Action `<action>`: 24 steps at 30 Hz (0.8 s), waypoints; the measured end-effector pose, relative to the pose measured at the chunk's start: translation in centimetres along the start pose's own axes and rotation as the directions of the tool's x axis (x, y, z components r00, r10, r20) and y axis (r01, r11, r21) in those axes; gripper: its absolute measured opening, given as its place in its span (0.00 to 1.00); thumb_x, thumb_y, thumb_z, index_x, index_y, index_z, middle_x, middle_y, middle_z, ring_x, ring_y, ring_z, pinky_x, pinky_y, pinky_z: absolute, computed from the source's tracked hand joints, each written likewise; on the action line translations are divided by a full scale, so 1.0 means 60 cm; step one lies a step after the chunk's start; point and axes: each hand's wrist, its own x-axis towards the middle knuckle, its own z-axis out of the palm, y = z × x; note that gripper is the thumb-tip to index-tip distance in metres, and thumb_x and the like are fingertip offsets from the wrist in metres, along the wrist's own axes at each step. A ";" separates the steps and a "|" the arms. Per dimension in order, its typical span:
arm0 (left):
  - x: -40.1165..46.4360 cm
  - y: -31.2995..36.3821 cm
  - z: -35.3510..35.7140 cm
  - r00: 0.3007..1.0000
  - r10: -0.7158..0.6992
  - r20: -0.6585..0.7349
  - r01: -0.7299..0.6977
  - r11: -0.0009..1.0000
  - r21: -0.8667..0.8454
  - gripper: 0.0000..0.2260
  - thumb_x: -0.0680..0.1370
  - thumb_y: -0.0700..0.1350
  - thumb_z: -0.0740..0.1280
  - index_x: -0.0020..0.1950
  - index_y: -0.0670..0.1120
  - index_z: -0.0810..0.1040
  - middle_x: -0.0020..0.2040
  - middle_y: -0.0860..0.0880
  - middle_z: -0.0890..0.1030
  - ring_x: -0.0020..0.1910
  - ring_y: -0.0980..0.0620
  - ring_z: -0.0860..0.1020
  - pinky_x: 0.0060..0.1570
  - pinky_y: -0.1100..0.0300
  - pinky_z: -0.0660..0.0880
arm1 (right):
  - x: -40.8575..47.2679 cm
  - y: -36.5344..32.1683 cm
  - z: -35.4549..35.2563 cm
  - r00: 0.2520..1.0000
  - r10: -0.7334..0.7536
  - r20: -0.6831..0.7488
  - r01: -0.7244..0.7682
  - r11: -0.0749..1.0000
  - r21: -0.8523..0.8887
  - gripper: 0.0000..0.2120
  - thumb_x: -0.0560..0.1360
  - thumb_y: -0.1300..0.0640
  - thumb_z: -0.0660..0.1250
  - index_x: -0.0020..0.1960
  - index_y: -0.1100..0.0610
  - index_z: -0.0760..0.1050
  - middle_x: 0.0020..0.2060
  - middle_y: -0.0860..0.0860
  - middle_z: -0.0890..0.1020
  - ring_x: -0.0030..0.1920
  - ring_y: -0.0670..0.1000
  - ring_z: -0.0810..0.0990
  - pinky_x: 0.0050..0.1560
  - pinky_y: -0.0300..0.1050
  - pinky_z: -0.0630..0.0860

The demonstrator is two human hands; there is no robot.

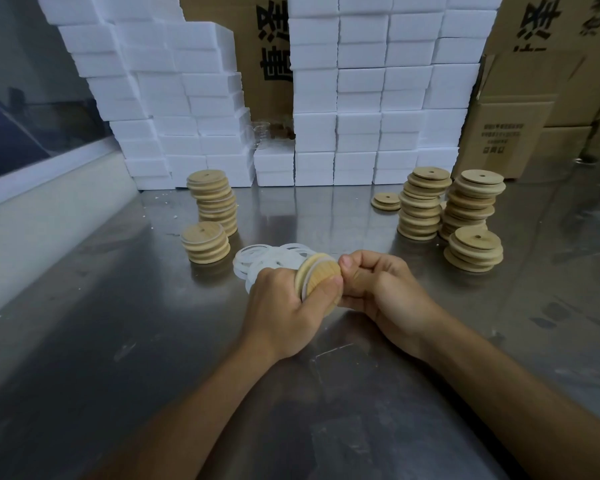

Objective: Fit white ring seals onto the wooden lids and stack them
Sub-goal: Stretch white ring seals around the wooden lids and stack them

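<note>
A wooden lid (317,282) was held on edge between the left hand (284,311) and the right hand (378,289), both closed on it, above the steel table (118,341). A white ring seal (305,284) was seen partly round its rim, so the fitting step was judged in hand. Loose seals (264,259) lay just behind. Next, the ring would need pressing fully round, then the lid placing on the sealed stack (207,242) at left; unsealed stacks (421,204) stood well apart at right.

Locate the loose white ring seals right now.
Head view, centre: ring seals piled on the metal table, just behind the left hand, right of the short lid stack.
</note>
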 end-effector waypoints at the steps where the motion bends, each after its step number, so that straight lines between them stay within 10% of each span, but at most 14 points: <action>1: -0.001 0.000 0.000 1.000 0.016 0.003 -0.016 1.000 0.011 0.24 0.74 0.58 0.62 0.36 0.38 0.80 0.32 0.42 0.80 0.35 0.44 0.79 0.43 0.46 0.73 | 0.000 -0.001 0.000 1.000 0.007 0.003 -0.007 1.000 0.015 0.11 0.79 0.61 0.64 0.38 0.59 0.77 0.35 0.55 0.82 0.39 0.51 0.82 0.44 0.44 0.81; 17: 0.009 -0.008 0.004 0.990 -0.125 -0.068 0.122 0.992 -0.037 0.19 0.76 0.61 0.64 0.35 0.48 0.79 0.31 0.55 0.78 0.34 0.57 0.76 0.36 0.69 0.70 | 0.002 0.012 0.003 0.993 -0.074 -0.094 0.071 0.997 -0.033 0.03 0.73 0.61 0.72 0.44 0.57 0.78 0.35 0.53 0.84 0.35 0.47 0.82 0.35 0.39 0.78; 24: 0.003 -0.009 0.004 0.983 -0.181 -0.032 0.180 0.909 0.376 0.15 0.81 0.58 0.59 0.37 0.53 0.69 0.29 0.57 0.69 0.30 0.59 0.70 0.27 0.67 0.59 | 0.004 0.016 0.000 0.832 -0.501 -0.239 0.308 0.774 -0.553 0.08 0.73 0.62 0.74 0.42 0.51 0.78 0.37 0.46 0.84 0.39 0.47 0.83 0.40 0.40 0.80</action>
